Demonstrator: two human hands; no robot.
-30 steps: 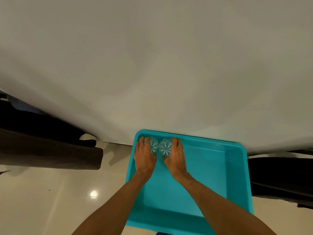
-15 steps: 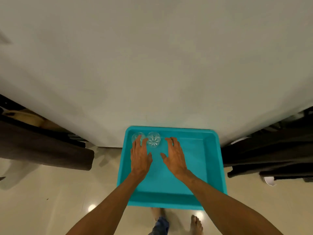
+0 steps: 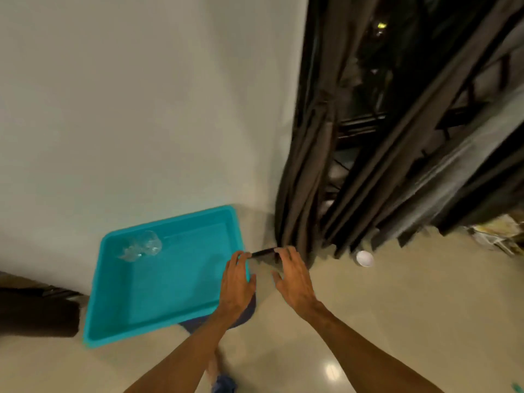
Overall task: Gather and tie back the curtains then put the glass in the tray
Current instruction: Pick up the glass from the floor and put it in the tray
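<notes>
Two clear glasses (image 3: 141,246) lie in the far left corner of the teal tray (image 3: 170,287), touching each other; motion blur hides whether they stand upright or lean. The tray sits on the pale floor (image 3: 382,307) with its far side close against the white wall (image 3: 141,109).

The left hand (image 3: 236,282) hovers palm down over the tray's right rim, its fingers (image 3: 239,258) released, straight and slightly spread, holding nothing. The right hand (image 3: 292,279) is just beside it over the floor, between the tray and the curtains, also released with fingers fanned. A short dark strip (image 3: 263,253) shows between the fingertips of the two hands; whether either hand touches it cannot be told.

The dark brown curtains (image 3: 306,171) hang right of the wall, bunched into narrow folds that reach the floor just beyond the right hand. Behind them the opening is dark, with a small yellow light high up. A small white round thing (image 3: 365,258) rests on the floor at the curtains' foot. More dark cloth (image 3: 37,310) lies at the left edge, near the tray's left side. Blue fabric (image 3: 224,382) and part of a foot show below the forearms.
</notes>
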